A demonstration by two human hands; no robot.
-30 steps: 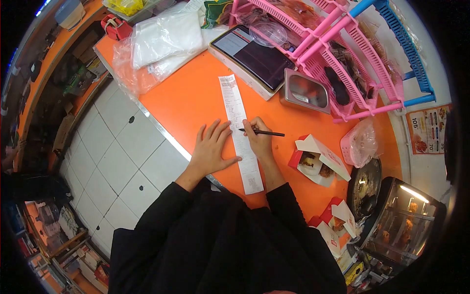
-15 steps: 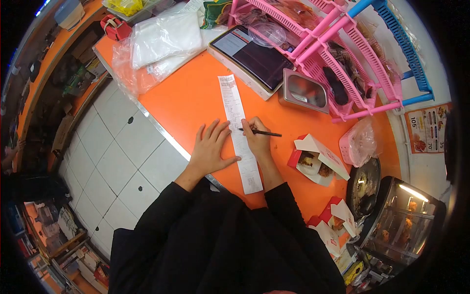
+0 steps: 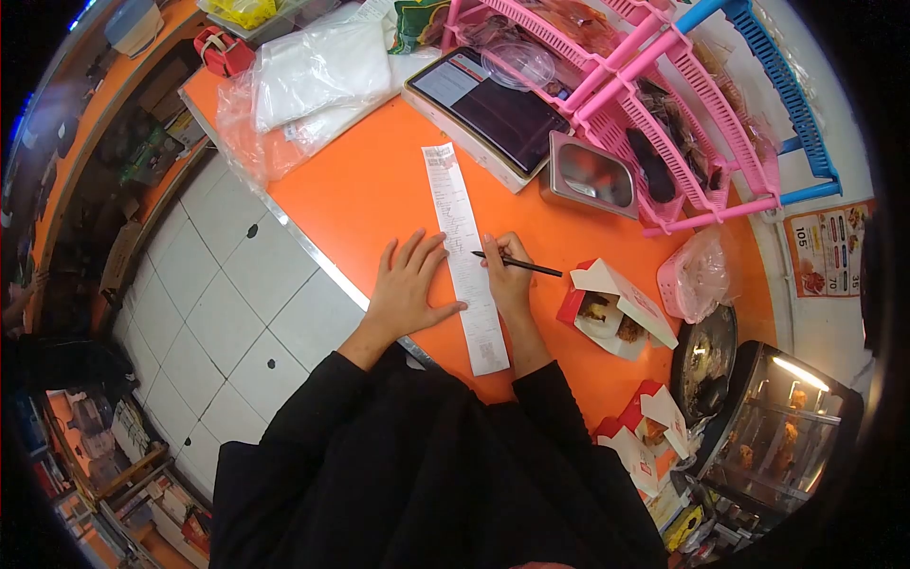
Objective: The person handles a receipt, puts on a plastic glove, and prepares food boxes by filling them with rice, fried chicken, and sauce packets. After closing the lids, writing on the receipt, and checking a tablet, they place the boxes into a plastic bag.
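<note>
A long printed receipt (image 3: 462,223) lies on the orange table (image 3: 365,209), its lower end near my body. My left hand (image 3: 409,284) rests flat with fingers spread, its fingertips and thumb at the receipt's left edge. At the other edge, my right hand (image 3: 507,275) pinches a slim black pen (image 3: 533,266). The pen slants across the fingers, with its tip over the right side of the paper.
Open food boxes (image 3: 616,308) stand to the right, near a dark pan (image 3: 706,365) and a lit display case (image 3: 777,431). Beyond the receipt are a tablet (image 3: 498,109), a metal container (image 3: 592,175) and a pink rack (image 3: 654,123). Plastic bags (image 3: 322,76) lie at the far left.
My right hand has shifted slightly right with the pen, whose tip has moved right across the receipt. My left hand and the paper stay in place.
</note>
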